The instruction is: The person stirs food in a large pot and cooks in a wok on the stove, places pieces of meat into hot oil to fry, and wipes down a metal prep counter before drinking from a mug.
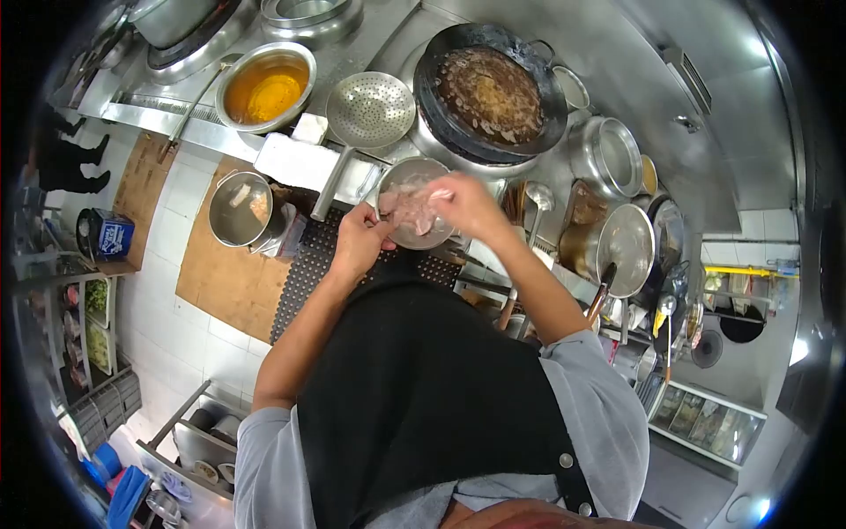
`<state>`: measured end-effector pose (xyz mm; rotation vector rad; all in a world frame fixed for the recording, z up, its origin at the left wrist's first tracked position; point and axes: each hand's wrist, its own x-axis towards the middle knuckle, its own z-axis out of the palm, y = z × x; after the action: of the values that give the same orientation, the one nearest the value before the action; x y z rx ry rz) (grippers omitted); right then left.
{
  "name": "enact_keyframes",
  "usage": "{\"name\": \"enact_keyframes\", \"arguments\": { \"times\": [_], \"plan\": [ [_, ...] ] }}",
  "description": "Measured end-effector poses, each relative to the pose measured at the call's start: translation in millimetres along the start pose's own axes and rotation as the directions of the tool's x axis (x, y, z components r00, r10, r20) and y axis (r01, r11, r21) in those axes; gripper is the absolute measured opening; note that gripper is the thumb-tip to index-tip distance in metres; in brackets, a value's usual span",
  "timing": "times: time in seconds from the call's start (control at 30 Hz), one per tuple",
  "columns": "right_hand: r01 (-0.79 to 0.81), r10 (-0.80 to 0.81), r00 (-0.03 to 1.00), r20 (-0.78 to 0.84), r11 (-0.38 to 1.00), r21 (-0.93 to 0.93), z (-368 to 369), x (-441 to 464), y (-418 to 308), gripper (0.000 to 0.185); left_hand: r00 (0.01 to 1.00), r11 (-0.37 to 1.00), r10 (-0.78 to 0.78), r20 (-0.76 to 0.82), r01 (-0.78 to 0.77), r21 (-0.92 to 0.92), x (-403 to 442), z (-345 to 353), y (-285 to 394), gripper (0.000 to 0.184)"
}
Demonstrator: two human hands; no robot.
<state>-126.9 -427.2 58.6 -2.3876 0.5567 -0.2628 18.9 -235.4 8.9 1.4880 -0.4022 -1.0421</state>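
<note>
A metal bowl (388, 181) of pale pink, raw-looking meat slices (410, 210) is in front of my apron. My left hand (359, 238) grips the bowl's near left rim between thumb and fingers. Over the bowl's right side, my right hand (465, 204) has its fingers closed on some of the meat, slightly blurred. Just beyond the bowl lies a perforated strainer ladle (370, 110), its handle pointing toward me. Behind and to the right, a large black wok (432, 75) holds dark bubbling oil (489, 93).
A steel bowl of amber liquid (269, 88) stands on the counter at back left. Lower left, a pot (227, 231) contains pale pieces. Steel pots (608, 157), a large pan (627, 251) and a ladle (539, 196) crowd the right. A person in dark clothes (66, 159) stands far left.
</note>
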Motion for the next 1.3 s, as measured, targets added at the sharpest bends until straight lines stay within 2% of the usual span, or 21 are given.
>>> {"name": "enact_keyframes", "arguments": {
  "times": [0.03,0.1,0.17,0.23,0.33,0.4,0.43,0.5,0.53,0.6,0.63,0.67,0.7,0.73,0.8,0.93,1.1,1.17,1.2,1.27,1.3],
  "plan": [
    [-0.049,0.054,0.998,-0.037,0.993,0.107,-16,8,7,0.028,1.0,1.0,-0.003,-0.009,0.003,-0.008,4,-1,2,0.022],
    [0.0,0.01,0.983,-0.185,0.999,0.054,-57,27,22,0.027,0.996,0.998,-0.02,-0.081,0.014,-0.067,12,-2,6,0.022],
    [-0.009,-0.019,0.939,-0.345,0.997,-0.081,-85,54,55,0.023,0.993,0.997,-0.021,-0.119,0.011,-0.078,22,-2,-3,0.021],
    [-0.094,-0.013,0.947,-0.322,0.945,-0.314,-98,86,99,0.022,0.985,0.99,-0.006,-0.174,-0.019,-0.137,29,-1,-14,0.02],
    [-0.119,0.015,0.964,-0.267,0.918,-0.379,-90,133,168,0.022,0.98,0.991,-0.061,-0.189,0.037,-0.127,27,1,-14,0.018],
    [-0.268,0.177,0.949,-0.261,0.888,-0.373,-89,156,193,0.022,0.978,0.99,-0.079,-0.195,0.055,-0.126,22,1,-12,0.018],
    [-0.267,0.178,0.95,-0.257,0.891,-0.368,-91,160,183,0.022,0.977,0.99,-0.092,-0.193,0.068,-0.126,20,0,-11,0.017],
    [-0.118,0.003,0.892,-0.452,0.967,-0.227,-104,167,153,0.022,0.976,0.992,-0.068,-0.208,0.043,-0.123,16,0,-6,0.017],
    [-0.119,0.01,0.895,-0.445,0.969,-0.216,-105,162,124,0.022,0.975,0.993,-0.042,-0.22,0.016,-0.12,12,-1,-4,0.016],
    [0.126,-0.163,0.897,-0.411,0.985,-0.114,-87,133,52,0.021,0.979,0.995,-0.044,-0.198,0.024,-0.099,3,-7,5,0.016],
    [0.12,-0.104,0.955,-0.279,0.992,0.04,-65,114,26,0.016,0.986,0.996,-0.035,-0.162,0.021,-0.086,1,-8,9,0.015],
    [0.148,-0.139,0.982,-0.129,0.987,0.065,-43,95,5,0.016,0.989,0.996,-0.016,-0.144,0.003,-0.09,-2,-8,12,0.014],
    [0.321,-0.322,0.947,-0.017,0.946,-0.055,-18,80,-5,0.018,0.991,0.997,-0.009,-0.134,-0.001,-0.078,-6,-9,13,0.014],
    [0.426,-0.43,0.903,-0.005,0.896,-0.125,7,59,-22,0.015,0.996,1.0,0.019,-0.088,-0.02,-0.014,-9,-9,13,0.015],
    [0.396,-0.335,0.913,0.233,0.865,-0.309,36,35,-45,0.016,0.999,0.998,0.046,-0.007,-0.046,0.051,-12,-7,12,0.021],
    [0.229,-0.169,0.967,0.191,0.904,-0.362,42,2,-53,0.016,0.997,0.987,0.044,0.06,-0.053,0.154,-21,-5,6,0.024],
    [0.184,-0.148,0.982,0.12,0.903,-0.388,42,-24,-29,0.017,0.991,0.978,0.047,0.128,-0.072,0.195,-22,0,3,0.024],
    [0.045,-0.096,0.984,-0.153,0.95,-0.308,36,-17,-12,0.016,0.989,0.979,0.044,0.144,-0.071,0.191,-17,4,3,0.023],
    [0.047,-0.099,0.984,-0.15,0.948,-0.313,26,-12,-9,0.016,0.991,0.984,0.035,0.127,-0.056,0.167,-14,6,5,0.023],
    [-0.121,0.127,0.955,-0.269,0.992,0.039,-4,1,-5,0.014,0.995,0.99,0.025,0.097,-0.038,0.133,-3,8,6,0.023],
    [-0.05,0.083,0.931,-0.355,0.994,0.101,-24,8,-4,0.014,0.998,0.996,0.018,0.061,-0.023,0.089,3,8,4,0.021]
  ]
}}
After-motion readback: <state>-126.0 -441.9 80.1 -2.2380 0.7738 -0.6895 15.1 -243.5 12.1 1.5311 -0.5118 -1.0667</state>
